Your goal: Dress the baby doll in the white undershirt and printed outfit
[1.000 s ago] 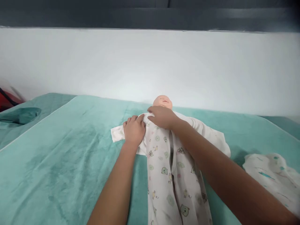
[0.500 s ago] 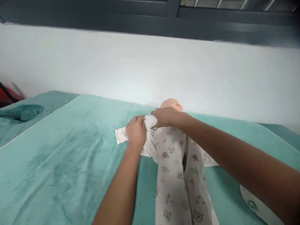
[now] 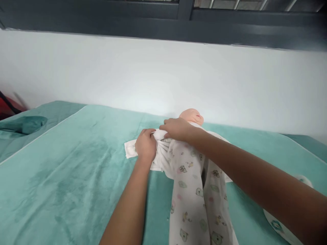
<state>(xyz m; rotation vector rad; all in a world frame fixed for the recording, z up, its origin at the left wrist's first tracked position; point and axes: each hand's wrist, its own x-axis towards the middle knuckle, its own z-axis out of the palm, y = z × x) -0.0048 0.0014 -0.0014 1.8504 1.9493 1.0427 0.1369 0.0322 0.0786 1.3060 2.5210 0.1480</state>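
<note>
A baby doll point(image 3: 190, 115) lies on its back with its head toward the wall, wearing white printed pants point(image 3: 189, 190). A white baby shirt point(image 3: 163, 158) is spread about its upper body, bunched into folds on the left side. My left hand point(image 3: 146, 145) is closed around the shirt's sleeve, whose flat cuff end pokes out to its left. My right hand point(image 3: 177, 129) reaches across the doll's chest and pinches white cloth at the top of the same sleeve. The doll's arm on this side is hidden by cloth and hands.
A teal blanket point(image 3: 76, 177) covers the bed. A white wall point(image 3: 114, 75) and dark window frame point(image 3: 153, 23) stand behind. A white item with a green print point(image 3: 278, 226) lies partly under my right forearm. Something red point(image 3: 10, 107) shows at the far left.
Both hands have shifted slightly left with the sleeve cloth between them. The doll's head now shows more, a little farther right, and its shoulder area is uncovered by my right hand.
</note>
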